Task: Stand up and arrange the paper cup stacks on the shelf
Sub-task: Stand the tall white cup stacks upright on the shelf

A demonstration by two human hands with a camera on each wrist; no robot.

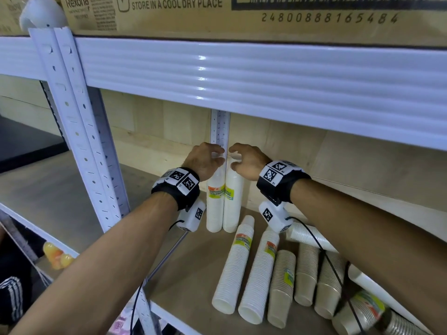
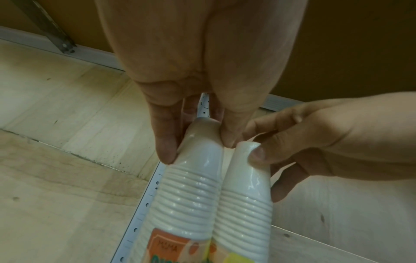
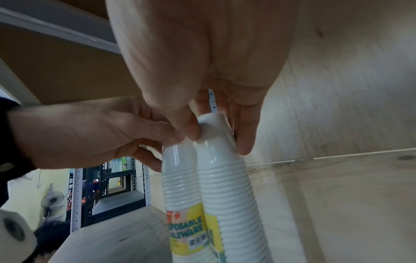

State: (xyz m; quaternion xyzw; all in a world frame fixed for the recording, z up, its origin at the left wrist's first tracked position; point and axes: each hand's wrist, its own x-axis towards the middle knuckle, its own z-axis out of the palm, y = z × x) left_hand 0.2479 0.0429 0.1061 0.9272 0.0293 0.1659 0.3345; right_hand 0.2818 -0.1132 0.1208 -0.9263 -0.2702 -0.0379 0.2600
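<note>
Two white paper cup stacks stand upright side by side at the back of the shelf, against the rear post. My left hand (image 1: 212, 157) pinches the top of the left stack (image 1: 214, 204), seen close in the left wrist view (image 2: 193, 186). My right hand (image 1: 235, 157) pinches the top of the right stack (image 1: 233, 201), thumb and fingers around its top cup (image 3: 213, 128). Both stacks carry yellow and orange labels. Several more stacks lie flat on the shelf board: two white ones (image 1: 235, 267) and several brown ones (image 1: 283, 286).
The shelf board (image 1: 191, 274) has a white front rail. The upper shelf beam (image 1: 266, 85) hangs just above my hands. A white upright post (image 1: 79, 131) stands at the left. Cardboard boxes (image 1: 217, 13) sit on top. Wrist camera cables run across the lying stacks.
</note>
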